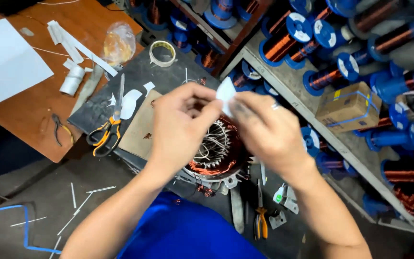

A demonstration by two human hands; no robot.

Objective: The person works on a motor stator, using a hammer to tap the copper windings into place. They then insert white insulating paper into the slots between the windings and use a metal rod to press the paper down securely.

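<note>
both hands raised over the copper-wound stator point(215, 152); left hand point(180, 125) and right hand point(267, 130) pinching one small white paper slip point(225, 93) between fingertips; orange-handled scissors point(107, 125) lying left on the dark mat point(135, 76)

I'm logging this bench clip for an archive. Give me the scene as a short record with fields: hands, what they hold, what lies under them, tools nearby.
left hand: pinching the white paper piece
right hand: pinching the same piece from the other side
white paper piece: small, held above the stator
stator: copper windings, beneath both hands
scissors: orange-handled, on the dark board
tape roll: left of the shelf
shelf: blue spools of copper wire
</note>
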